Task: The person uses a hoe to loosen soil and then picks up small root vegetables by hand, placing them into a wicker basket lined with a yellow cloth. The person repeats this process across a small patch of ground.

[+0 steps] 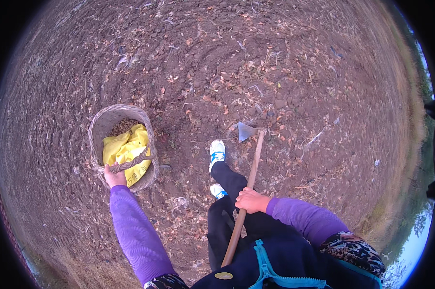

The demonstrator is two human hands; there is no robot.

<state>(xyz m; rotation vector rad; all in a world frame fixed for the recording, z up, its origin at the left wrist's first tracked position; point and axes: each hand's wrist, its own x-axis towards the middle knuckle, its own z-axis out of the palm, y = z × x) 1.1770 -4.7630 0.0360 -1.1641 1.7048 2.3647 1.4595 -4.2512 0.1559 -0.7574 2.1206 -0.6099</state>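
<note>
My left hand (115,175) grips the handle of a wicker basket (94,133) at my left. Inside the basket, a yellow plastic bag (127,144) bearing writing lies over a heap of what look like unshelled peanuts (124,126). How deep the heap goes is hidden by the bag. My right hand (251,201) is closed around the wooden handle of a hoe (254,166). The handle slants up from beside my body, and its metal hoe blade (246,132) is at the far end, low near the soil in front of my feet.
Brown tilled soil (188,90) with dry leaves, clods and scraps of plastic film (122,61) spreads all around. My white and blue shoes (217,151) are on the ground, one ahead of the other. Dry grass (387,213) and trees (425,151) border the field at right.
</note>
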